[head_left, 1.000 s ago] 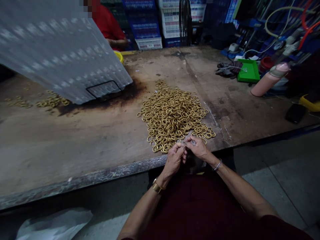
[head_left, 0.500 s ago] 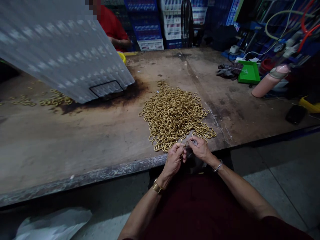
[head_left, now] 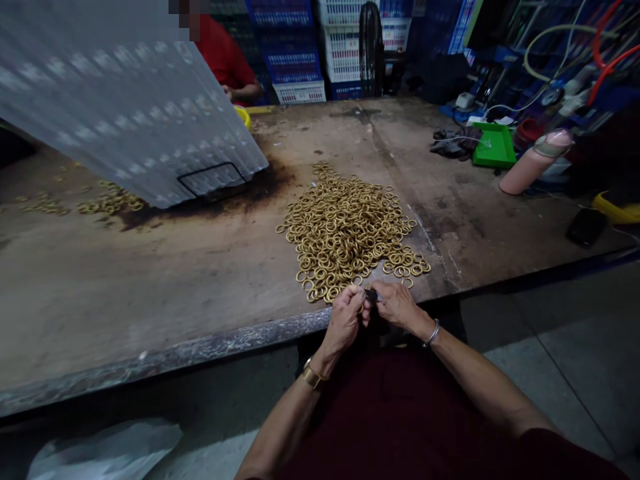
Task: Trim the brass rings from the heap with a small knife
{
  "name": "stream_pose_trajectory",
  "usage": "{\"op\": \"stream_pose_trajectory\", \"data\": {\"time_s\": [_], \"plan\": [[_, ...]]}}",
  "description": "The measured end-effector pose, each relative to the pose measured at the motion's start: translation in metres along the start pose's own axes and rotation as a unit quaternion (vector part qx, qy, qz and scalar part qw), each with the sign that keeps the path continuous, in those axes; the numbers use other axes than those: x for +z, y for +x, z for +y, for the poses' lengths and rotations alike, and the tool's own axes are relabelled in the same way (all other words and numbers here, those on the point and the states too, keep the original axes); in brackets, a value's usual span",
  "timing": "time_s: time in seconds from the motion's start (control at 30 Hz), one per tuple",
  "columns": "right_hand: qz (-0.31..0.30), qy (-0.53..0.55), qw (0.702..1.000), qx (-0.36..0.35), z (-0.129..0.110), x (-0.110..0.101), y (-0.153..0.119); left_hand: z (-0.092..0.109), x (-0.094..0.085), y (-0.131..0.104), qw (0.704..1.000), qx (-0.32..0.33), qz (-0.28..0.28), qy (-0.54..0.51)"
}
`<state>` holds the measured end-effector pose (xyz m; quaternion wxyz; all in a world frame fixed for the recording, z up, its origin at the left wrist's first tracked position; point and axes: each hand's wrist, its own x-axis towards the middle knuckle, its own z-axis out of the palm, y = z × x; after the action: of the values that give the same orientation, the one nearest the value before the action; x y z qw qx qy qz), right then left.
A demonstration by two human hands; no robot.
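While the left hand (head_left: 345,317) keeps its place, the right hand (head_left: 397,305) has turned in toward it, and a dark tool (head_left: 371,295) now shows plainly between the two. The right fingers are wrapped around that tool, its end up against the left fingertips; the left fingers are pinched together, and a bit of gold shows below them, most likely a single ring (head_left: 361,309). Half a second ago a small gap parted the hands, so the work seems to have passed from lining up to bearing on that one piece (just what the tool does to it is hidden by the knuckles).

Both hands meet at the near edge of the tabletop (head_left: 175,287), the forearms running back over it, a gold watch (head_left: 314,375) on the left wrist and a silver bangle (head_left: 433,333) on the right. Just beyond them the heap of rings (head_left: 350,227) spreads from that edge toward the middle, looking unaltered, so the change touches only what is pinched.

Farther off, a smaller scatter of rings (head_left: 113,199) lies toward the left end, near a tilted grey container (head_left: 175,113). Toward the far right corner sit a green tray (head_left: 493,158) and a pink bottle (head_left: 530,167). Past the far edge, a co-worker's red sleeve (head_left: 227,57) shows beside the container.
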<state>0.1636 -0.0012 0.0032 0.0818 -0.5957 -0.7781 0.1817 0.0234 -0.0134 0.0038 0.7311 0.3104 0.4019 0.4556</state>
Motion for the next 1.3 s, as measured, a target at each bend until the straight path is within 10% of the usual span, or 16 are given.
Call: {"op": "stream_pose_trajectory", "data": {"time_s": [0.23, 0.8, 1.03, 1.3], "plan": [[0.055, -0.043, 0.993, 0.093, 0.024, -0.009, 0.005, 0.011, 0.001, -0.021, 0.993, -0.059, -0.081, -0.061], [0.096, -0.072, 0.986, 0.115, 0.03, -0.008, 0.021, 0.003, -0.009, -0.005, 0.976, -0.129, -0.055, -0.167], [0.19, 0.218, 0.956, 0.054, 0.022, -0.011, 0.026, 0.001, -0.005, 0.006, 0.982, -0.106, -0.02, -0.154], [0.137, 0.493, 0.856, 0.075, -0.003, -0.001, 0.024, 0.004, 0.006, 0.01, 0.994, -0.022, 0.026, -0.101]]}}
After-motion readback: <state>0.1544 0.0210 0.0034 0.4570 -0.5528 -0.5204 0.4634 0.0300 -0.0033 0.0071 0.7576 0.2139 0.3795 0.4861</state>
